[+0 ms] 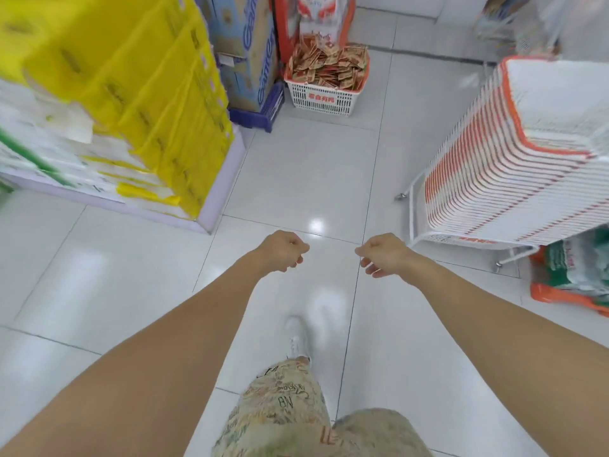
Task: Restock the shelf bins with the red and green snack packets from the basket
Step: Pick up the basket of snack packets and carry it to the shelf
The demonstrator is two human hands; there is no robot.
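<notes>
Both the left hand (284, 251) and right hand (379, 255) hung loosely curled, holding nothing; the basket (324, 100) of packets (329, 65) sat well ahead, best approached closely before reaching

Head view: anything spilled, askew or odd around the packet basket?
Nothing spilled. The white basket sits upright on the floor beside the blue carton stack, heaped with red snack packets above its rim, none on the tiles. Both the left hand and right hand hold nothing. The stacked baskets on the right lean on their rack.
</notes>
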